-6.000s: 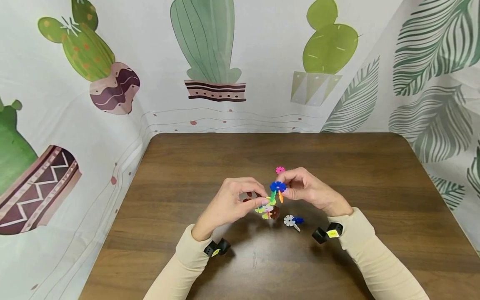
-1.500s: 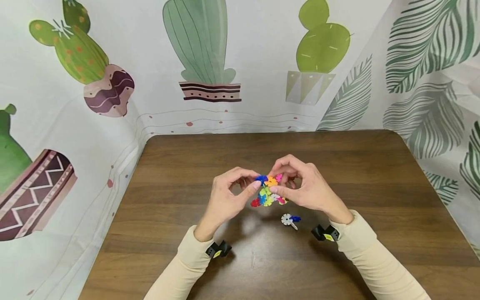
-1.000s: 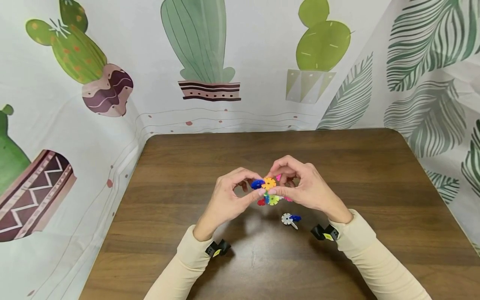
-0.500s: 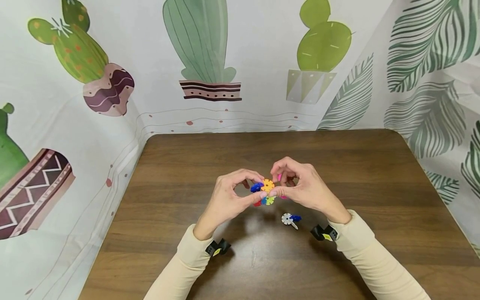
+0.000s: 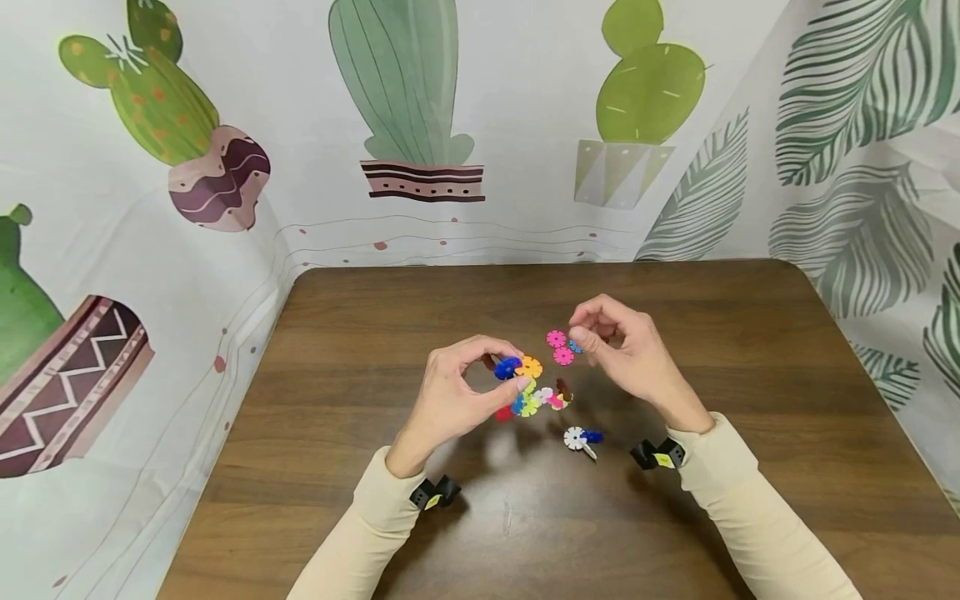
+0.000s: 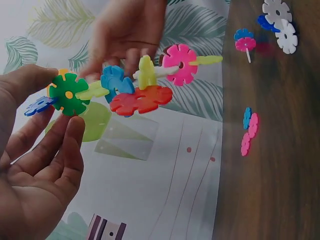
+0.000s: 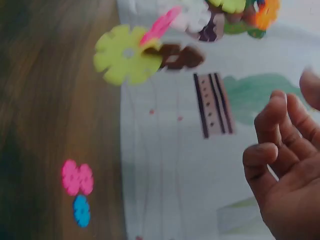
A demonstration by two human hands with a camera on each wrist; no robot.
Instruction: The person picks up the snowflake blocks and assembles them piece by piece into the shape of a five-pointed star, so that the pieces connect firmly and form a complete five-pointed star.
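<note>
While the left hand [image 5: 465, 387] pinches the joined disc chain [image 6: 141, 101], 2 pink discs [image 5: 562, 356] lie unattached beyond it; right hand [image 5: 630, 350] empty.

Brown table [image 5: 420, 325] with 2 pink discs [image 5: 563, 357], 1 blue disc [image 5: 575, 347], a white-and-blue cluster [image 5: 573, 438], seemingly a pink-and-blue cluster [image 6: 245, 44].

Linked discs [image 6: 112, 80] green, yellow, blue, red, pink; table [image 5: 525, 533] brown, wood-grained; backdrop [image 5: 525, 108] cactus-printed
</note>
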